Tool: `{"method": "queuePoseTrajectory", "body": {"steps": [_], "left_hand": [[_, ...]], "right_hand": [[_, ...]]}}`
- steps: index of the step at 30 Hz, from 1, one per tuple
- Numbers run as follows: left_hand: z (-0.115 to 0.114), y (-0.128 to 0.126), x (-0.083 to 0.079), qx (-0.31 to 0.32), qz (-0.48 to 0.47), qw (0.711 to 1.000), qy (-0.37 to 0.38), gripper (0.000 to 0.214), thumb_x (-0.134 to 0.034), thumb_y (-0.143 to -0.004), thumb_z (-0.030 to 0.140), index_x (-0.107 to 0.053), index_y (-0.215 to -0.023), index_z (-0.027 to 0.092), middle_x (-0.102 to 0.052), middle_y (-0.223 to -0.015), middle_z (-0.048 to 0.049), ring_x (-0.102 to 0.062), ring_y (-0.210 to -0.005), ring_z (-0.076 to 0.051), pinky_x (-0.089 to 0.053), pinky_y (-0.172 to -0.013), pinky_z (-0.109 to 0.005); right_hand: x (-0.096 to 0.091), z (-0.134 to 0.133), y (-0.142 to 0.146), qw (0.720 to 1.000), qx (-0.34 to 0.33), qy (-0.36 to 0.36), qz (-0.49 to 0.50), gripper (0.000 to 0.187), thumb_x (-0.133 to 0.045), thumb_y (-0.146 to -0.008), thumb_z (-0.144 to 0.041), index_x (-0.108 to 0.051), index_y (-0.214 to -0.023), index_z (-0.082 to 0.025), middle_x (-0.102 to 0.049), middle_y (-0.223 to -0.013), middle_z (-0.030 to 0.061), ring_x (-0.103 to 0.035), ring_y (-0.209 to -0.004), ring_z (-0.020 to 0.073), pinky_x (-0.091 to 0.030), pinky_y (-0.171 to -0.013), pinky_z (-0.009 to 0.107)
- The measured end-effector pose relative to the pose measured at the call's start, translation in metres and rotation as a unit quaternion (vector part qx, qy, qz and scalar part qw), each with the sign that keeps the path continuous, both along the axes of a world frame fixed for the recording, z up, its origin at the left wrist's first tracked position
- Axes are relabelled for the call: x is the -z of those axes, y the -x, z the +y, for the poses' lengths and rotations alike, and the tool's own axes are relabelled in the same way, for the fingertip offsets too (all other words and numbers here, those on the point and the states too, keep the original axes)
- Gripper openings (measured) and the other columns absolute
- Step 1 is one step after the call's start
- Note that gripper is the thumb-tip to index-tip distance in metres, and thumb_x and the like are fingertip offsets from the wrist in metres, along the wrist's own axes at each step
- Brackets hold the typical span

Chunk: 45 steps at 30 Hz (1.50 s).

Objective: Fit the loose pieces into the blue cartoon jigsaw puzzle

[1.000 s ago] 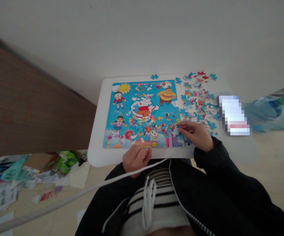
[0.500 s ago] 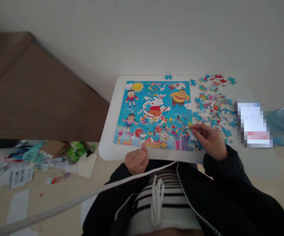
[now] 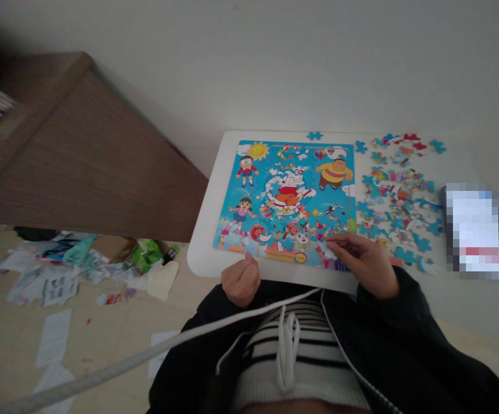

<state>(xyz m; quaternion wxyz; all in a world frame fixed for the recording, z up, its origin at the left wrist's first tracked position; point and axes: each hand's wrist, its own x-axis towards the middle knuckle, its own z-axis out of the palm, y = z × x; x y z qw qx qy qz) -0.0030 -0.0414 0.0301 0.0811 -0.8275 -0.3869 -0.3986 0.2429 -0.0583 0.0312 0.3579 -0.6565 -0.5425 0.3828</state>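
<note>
Head view: my right hand [image 3: 368, 261] lies on the lower right corner of the puzzle board [image 3: 275, 195], fingers drawn together with the tips on the picture. I cannot tell whether a piece is pinched under them. My left hand [image 3: 241, 280] is curled closed, with nothing visible in it, against the near edge of the tabletop [image 3: 204, 247], just below the board. The loose pieces [image 3: 398, 195] lie scattered just right of the board. Risk: the board sits close to the near edge, so a push from either hand could slide it off. My right sleeve [image 3: 404, 299] could also sweep loose pieces to the floor [image 3: 25, 345]. The tabletop is white and smooth, set against a pale wall [image 3: 275, 69]. Brown wooden furniture [image 3: 80, 167] stands to the left, and papers [image 3: 54, 276] litter the floor.
</note>
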Motion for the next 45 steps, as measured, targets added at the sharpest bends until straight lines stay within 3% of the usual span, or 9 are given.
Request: {"method": "queuePoseTrajectory", "body": {"steps": [10,16,27,31,34,38,41,43,45], "left_hand": [[-0.01,0.015,0.02,-0.066,-0.01,0.997,0.026,0.039,-0.06,-0.072,0.001,-0.033,-0.052,0.02,-0.035,-0.044,0.0079,-0.033,-0.039,-0.006,-0.024,-0.041,-0.023],[-0.011,0.028,0.02,-0.094,-0.014,0.993,0.065,0.031,-0.06,-0.074,0.005,-0.039,-0.056,0.019,-0.044,-0.048,0.0068,-0.04,-0.041,-0.006,-0.03,-0.041,-0.02],[-0.009,0.04,0.028,-0.128,-0.014,0.985,0.114,0.01,-0.059,-0.078,0.015,-0.053,-0.07,0.018,-0.06,-0.065,0.001,-0.059,-0.059,-0.01,-0.044,-0.054,-0.019],[-0.009,0.036,0.022,-0.114,-0.04,0.98,0.156,0.003,-0.059,-0.08,0.019,-0.061,-0.082,0.017,-0.067,-0.078,-0.0026,-0.064,-0.073,-0.013,-0.049,-0.067,-0.021],[-0.007,0.029,0.016,-0.108,-0.115,0.951,0.266,0.017,-0.059,-0.082,0.027,-0.063,-0.094,0.017,-0.069,-0.08,-0.0023,-0.062,-0.059,-0.011,-0.05,-0.057,-0.021],[0.001,0.023,0.008,-0.108,-0.271,0.87,0.398,0.024,-0.058,-0.081,0.032,-0.066,-0.098,0.017,-0.068,-0.067,0.001,-0.052,-0.041,-0.007,-0.044,-0.041,-0.019],[0.011,0.025,0.005,-0.094,-0.321,0.838,0.43,0.026,-0.06,-0.08,0.03,-0.066,-0.101,0.016,-0.068,-0.066,0.0001,-0.055,-0.046,-0.009,-0.046,-0.044,-0.019],[0.017,0.027,0.005,-0.09,-0.293,0.85,0.428,0.027,-0.061,-0.079,0.03,-0.065,-0.103,0.017,-0.069,-0.071,-0.0004,-0.059,-0.052,-0.01,-0.049,-0.049,-0.021],[0.022,0.031,0.006,-0.095,-0.221,0.883,0.404,0.025,-0.061,-0.08,0.029,-0.065,-0.103,0.019,-0.07,-0.074,0.0003,-0.061,-0.057,-0.011,-0.05,-0.055,-0.022]], "right_hand": [[-0.012,0.039,0.081,0.987,-0.146,-0.072,-0.013,0.017,-0.057,-0.08,-0.026,-0.071,-0.09,-0.023,-0.072,-0.084,0.0008,-0.064,-0.066,0.0117,-0.049,-0.062,0.023],[0.002,0.062,0.116,0.979,-0.182,-0.086,-0.045,0.02,-0.055,-0.081,-0.018,-0.07,-0.094,-0.021,-0.072,-0.089,0.0019,-0.066,-0.078,0.0137,-0.048,-0.071,0.023],[0.001,0.061,0.113,0.973,-0.212,-0.069,-0.06,0.029,-0.054,-0.079,-0.018,-0.067,-0.103,-0.024,-0.07,-0.097,0.0017,-0.064,-0.082,0.0149,-0.049,-0.077,0.028],[-0.004,0.058,0.114,0.976,-0.203,-0.071,-0.029,0.029,-0.055,-0.077,-0.017,-0.067,-0.102,-0.023,-0.067,-0.087,0.0021,-0.061,-0.076,0.0138,-0.049,-0.075,0.029],[-0.006,0.053,0.119,0.983,-0.159,-0.039,0.087,0.025,-0.057,-0.076,-0.019,-0.065,-0.1,-0.023,-0.063,-0.084,0.001,-0.059,-0.071,0.0111,-0.049,-0.069,0.026],[-0.004,0.045,0.125,0.968,-0.098,0.025,0.228,0.019,-0.062,-0.072,-0.028,-0.054,-0.088,-0.02,-0.06,-0.089,0.0008,-0.057,-0.06,0.0081,-0.048,-0.054,0.023],[-0.003,0.043,0.124,0.977,-0.091,0.006,0.193,0.021,-0.064,-0.071,-0.03,-0.046,-0.077,-0.02,-0.059,-0.078,-0.0017,-0.057,-0.06,0.0087,-0.046,-0.053,0.021],[-0.003,0.042,0.122,0.987,-0.106,-0.004,0.124,0.018,-0.062,-0.073,-0.028,-0.05,-0.083,-0.021,-0.06,-0.071,-0.0029,-0.058,-0.059,0.0096,-0.045,-0.054,0.022],[-0.002,0.043,0.121,0.991,-0.128,-0.015,0.034,0.02,-0.058,-0.076,-0.027,-0.053,-0.095,-0.022,-0.063,-0.073,-0.0021,-0.06,-0.061,0.0108,-0.045,-0.058,0.023]]}}
